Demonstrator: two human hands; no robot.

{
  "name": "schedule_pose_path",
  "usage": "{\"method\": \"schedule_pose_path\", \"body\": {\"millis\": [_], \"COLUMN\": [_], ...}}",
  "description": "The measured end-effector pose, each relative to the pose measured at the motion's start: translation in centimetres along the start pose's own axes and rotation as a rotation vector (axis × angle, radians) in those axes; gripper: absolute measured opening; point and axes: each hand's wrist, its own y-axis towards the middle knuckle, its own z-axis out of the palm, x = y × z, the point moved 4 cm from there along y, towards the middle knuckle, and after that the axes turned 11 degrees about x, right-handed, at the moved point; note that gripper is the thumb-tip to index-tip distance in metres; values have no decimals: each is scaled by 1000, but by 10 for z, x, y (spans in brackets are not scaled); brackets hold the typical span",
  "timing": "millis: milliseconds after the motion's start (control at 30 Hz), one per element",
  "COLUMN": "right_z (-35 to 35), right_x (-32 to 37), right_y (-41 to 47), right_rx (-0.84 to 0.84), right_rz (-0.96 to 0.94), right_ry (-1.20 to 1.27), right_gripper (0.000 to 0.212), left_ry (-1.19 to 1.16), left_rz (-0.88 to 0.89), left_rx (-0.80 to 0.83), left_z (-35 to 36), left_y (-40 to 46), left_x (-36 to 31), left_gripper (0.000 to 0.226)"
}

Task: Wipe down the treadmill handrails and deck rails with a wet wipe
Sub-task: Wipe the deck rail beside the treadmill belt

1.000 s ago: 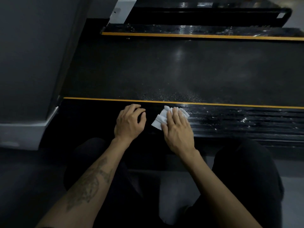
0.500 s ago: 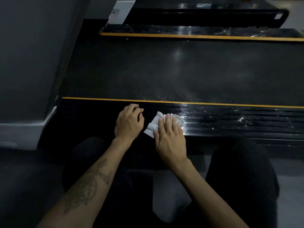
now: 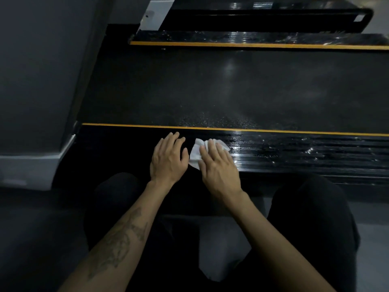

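Head view shows the right hand (image 3: 219, 167) laid flat on a white wet wipe (image 3: 196, 152), fingers straight and pressing it onto the near deck rail (image 3: 294, 152); its grip is open, nothing curled round the cloth. Just beside it, the left hand (image 3: 168, 157) rests on the same rail with fingers loosely bent, holding nothing. Right of the wipe the ribbed black rail glistens with wet streaks. A yellow stripe (image 3: 273, 130) borders the rail, beyond it the dark treadmill belt (image 3: 231, 87), then the far deck rail (image 3: 273, 37). 2 dark-trousered knees frame the forearms; the left forearm bears a tattoo (image 3: 120, 241).
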Motion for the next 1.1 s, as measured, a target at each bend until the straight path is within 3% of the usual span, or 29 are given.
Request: {"method": "schedule_pose_path", "body": {"millis": [167,333,533,700,900,1100], "right_z": [7,1,8,4,10,8], "right_x": [-3,-2,1,6,0,3], "right_y": [-19,-5,-25,-17,-35,-24], "right_rx": [-13,10,-47,-59,-124,-60], "right_rz": [148,12,128,9,105,6], "right_ry": [14,-24,51,26,92,30], "right_gripper": [61,59,60,55,62,58], "left_ry": [16,9,1,0,14,15], "left_rz": [8,-4,-6,-5,0,6], "left_rx": [-22,-5,-22,-15,-31,-52], "left_z": [-1,-1,-4,-5,-5,-6], "left_y": [0,0,-2,-2,-2,-4], "left_x": [-2,-2,-5,-5,-6,-7], "left_gripper": [40,40,40,40,40,40]}}
